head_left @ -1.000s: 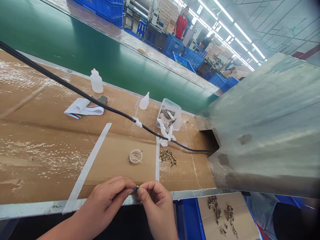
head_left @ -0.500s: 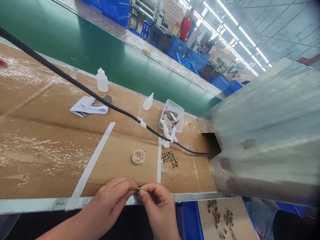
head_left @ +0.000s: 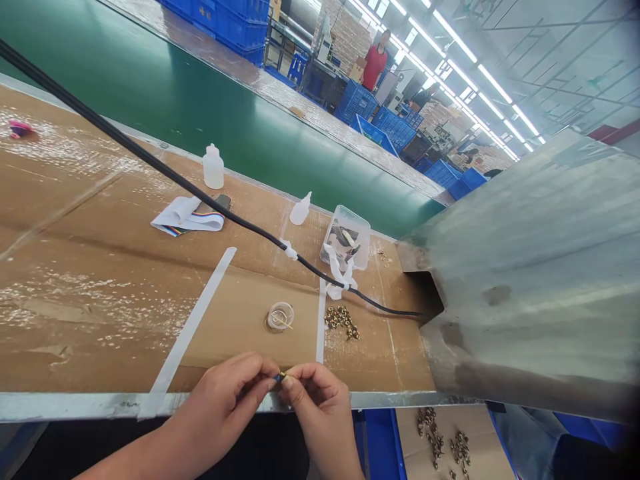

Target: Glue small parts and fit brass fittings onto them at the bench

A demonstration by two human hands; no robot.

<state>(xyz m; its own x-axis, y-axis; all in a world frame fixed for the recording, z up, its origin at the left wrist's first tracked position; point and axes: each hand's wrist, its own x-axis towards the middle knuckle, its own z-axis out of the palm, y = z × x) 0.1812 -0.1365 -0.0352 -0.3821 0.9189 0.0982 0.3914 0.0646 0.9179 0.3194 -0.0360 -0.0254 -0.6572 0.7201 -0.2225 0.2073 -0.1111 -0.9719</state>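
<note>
The left hand and the right hand are close together at the near edge of the desk, which is covered with brown cardboard. Both grips are closed in a tight pinch: the fingertips of each hand hold one tiny blue and brass piece between them, above the silver metal edge of the desk. It is too small to tell exactly what it is.

Just beyond the hands stands a small round clear plastic cup, and beside it lies a loose pile of small brass parts. Further away are a clear plastic box and two white plastic bottles. A black cable crosses the desk.
</note>
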